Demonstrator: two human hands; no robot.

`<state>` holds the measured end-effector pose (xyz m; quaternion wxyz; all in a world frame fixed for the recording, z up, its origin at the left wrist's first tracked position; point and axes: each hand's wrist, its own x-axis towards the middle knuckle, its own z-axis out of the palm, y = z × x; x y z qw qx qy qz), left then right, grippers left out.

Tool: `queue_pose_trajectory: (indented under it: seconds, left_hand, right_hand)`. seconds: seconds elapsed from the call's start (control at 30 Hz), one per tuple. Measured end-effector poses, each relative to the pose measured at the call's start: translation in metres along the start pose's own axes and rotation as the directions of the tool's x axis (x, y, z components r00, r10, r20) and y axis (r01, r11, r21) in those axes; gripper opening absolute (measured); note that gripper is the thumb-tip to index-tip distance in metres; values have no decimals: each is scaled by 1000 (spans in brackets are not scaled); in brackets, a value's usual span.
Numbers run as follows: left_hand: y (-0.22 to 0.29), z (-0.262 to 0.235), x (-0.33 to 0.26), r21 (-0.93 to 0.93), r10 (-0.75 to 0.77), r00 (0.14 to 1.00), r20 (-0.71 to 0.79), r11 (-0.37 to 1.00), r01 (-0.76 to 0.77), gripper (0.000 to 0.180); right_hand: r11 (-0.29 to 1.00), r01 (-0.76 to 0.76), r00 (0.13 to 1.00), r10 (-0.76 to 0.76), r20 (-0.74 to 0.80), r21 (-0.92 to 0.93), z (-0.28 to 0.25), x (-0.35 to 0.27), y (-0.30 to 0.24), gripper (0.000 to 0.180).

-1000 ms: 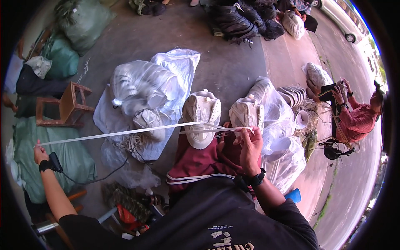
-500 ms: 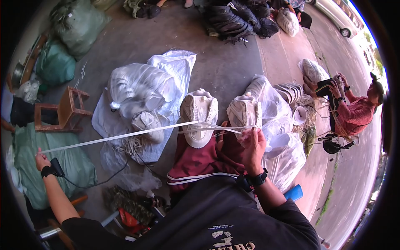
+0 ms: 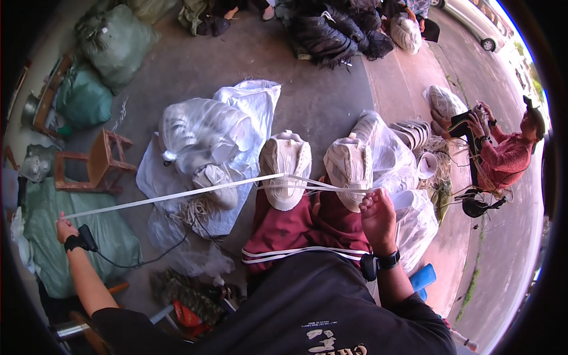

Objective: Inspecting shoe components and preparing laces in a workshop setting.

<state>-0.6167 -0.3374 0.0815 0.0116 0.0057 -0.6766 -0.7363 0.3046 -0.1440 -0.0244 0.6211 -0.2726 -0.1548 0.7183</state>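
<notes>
A long white shoelace (image 3: 165,198) is stretched taut between my hands, crossing over a beige sneaker (image 3: 285,151) at my left knee. My left hand (image 3: 64,228) is far out to the left, closed on one end of the lace. Just beyond my right knee, my right hand (image 3: 378,213) is closed on the other stretch of lace, in front of a second beige sneaker (image 3: 348,163). Both sneakers stand side by side above my dark red trousers (image 3: 278,234). Another pale sneaker (image 3: 218,184) lies to the left on plastic, beside a bundle of loose laces (image 3: 192,213).
Clear plastic bags of shoes (image 3: 204,130) lie left, more bagged shoes (image 3: 387,157) right. A wooden stool (image 3: 106,160) stands near green sacks (image 3: 83,236). A person in a red top (image 3: 503,157) sits at the right; dark bundles (image 3: 331,35) lie at the far side.
My right hand has moved slightly right and down, drawing the lace across the right sneaker. My left hand stays far left on its end. The view has shifted a little.
</notes>
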Motion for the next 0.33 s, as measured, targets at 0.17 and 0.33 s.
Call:
queue_pose_trajectory:
  seconds: [0.17, 0.33]
  left_hand:
    - [12, 21, -42, 22, -48, 987, -154, 998, 52, 22]
    - [28, 0, -45, -14, 44, 975, -216, 999, -48, 20]
  right_hand:
    - [965, -116, 978, 153, 145, -237, 12, -26, -17, 17]
    - [879, -57, 950, 193, 243, -474, -3, -46, -41, 26]
